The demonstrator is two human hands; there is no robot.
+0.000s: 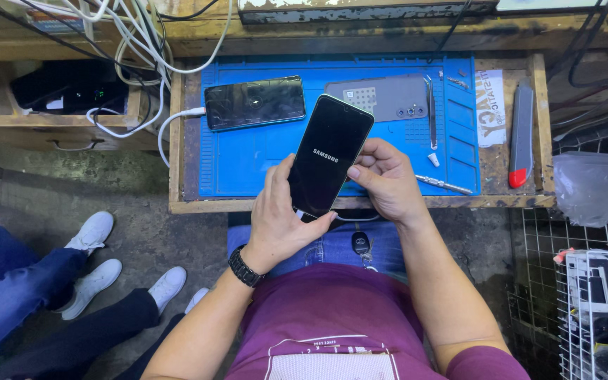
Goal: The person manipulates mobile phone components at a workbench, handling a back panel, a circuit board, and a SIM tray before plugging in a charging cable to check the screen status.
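I hold a black smartphone (330, 153) upright over the front edge of a blue work mat (248, 162); its dark screen shows a white logo. My left hand (279, 218) grips its lower left side from below, a black watch on that wrist. My right hand (385, 176) holds its right edge, thumb against the side.
On the mat lie a second dark phone (255, 103) plugged into a white cable, a grey phone back cover (388, 96), tweezers (431, 112) and a small screwdriver (443, 185). A grey-and-red utility knife (521, 137) lies at the right. Other people's legs and white shoes (93, 232) stand to the left.
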